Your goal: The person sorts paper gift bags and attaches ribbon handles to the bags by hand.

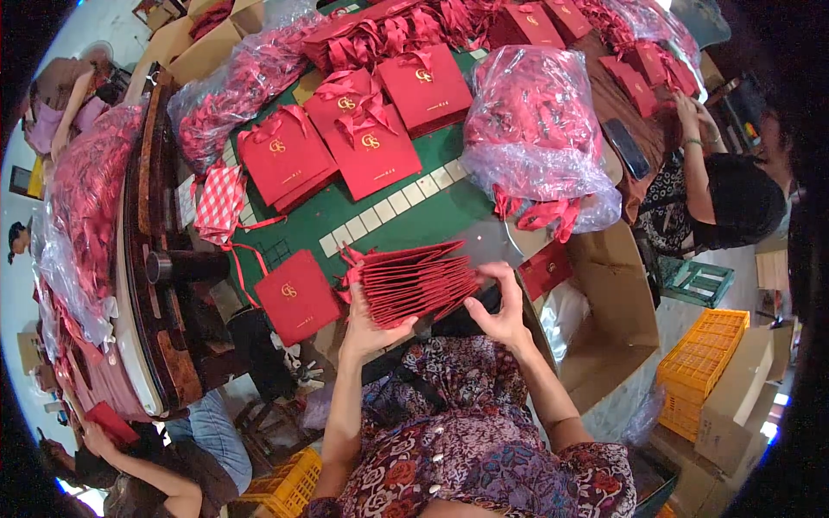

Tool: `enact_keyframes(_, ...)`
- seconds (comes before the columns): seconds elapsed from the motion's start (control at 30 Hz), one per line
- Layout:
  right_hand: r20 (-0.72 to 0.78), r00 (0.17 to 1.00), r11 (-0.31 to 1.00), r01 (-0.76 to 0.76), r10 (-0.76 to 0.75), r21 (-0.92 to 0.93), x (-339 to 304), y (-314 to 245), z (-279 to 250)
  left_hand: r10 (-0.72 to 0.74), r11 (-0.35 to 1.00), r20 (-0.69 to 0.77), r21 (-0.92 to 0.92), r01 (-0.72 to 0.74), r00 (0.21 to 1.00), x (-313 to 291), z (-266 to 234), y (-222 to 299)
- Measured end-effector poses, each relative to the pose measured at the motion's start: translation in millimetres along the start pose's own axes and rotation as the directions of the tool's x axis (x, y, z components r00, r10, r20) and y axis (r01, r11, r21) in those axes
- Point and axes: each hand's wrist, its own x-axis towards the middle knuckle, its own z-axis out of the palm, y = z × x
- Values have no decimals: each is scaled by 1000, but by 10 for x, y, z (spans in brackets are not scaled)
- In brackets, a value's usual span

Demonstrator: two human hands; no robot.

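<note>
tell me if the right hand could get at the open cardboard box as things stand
Likely yes: the right hand is spread open just left of the open cardboard box, with nothing visible blocking the way.

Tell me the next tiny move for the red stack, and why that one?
Perhaps gently close the right hand on the stack's right side: its thumb and fingers are spread there, and those edges fan apart. The left hand holds the other end, so squeezing might even things up.

Left fingers [401,328] clasping, right fingers [496,272] parted.
</note>
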Motion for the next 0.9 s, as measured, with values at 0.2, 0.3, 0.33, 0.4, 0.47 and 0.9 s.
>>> enact_keyframes(0.2, 70, 994, 993, 88, -83, -76, 65, 16, -58, -3, 999, 3, -44, 4, 1000, -4, 7, -18)
enact_keyframes(0.3, 79, 994, 994, 78, -71, -83, 62, 17, -66, -33, 999, 30, -29, 34, 999, -10, -6, -5)
enact_keyframes(0.33, 87, 994, 994, 69, -62, -82, 65, 14, -69, -64, 997, 39, -32, 65, 997, -11, -7, 8)
enact_keyframes(0.4, 79, 994, 994, 75, -69, -78, 68, 15, -65, -48, 999, 32, -14, 48, 998, -8, -8, 23)
enact_keyframes(0.47, 71, 994, 994, 82, -77, -74, 97, -13, -56, -31, 1000, 25, 4, 31, 999, -1, -14, 27)
enact_keyframes(0.9, 390, 921, 1000, 17, -13, -6, 337, 113, -161, -9, 999, 19, -45, 10, 1000, 39, 5, 127)
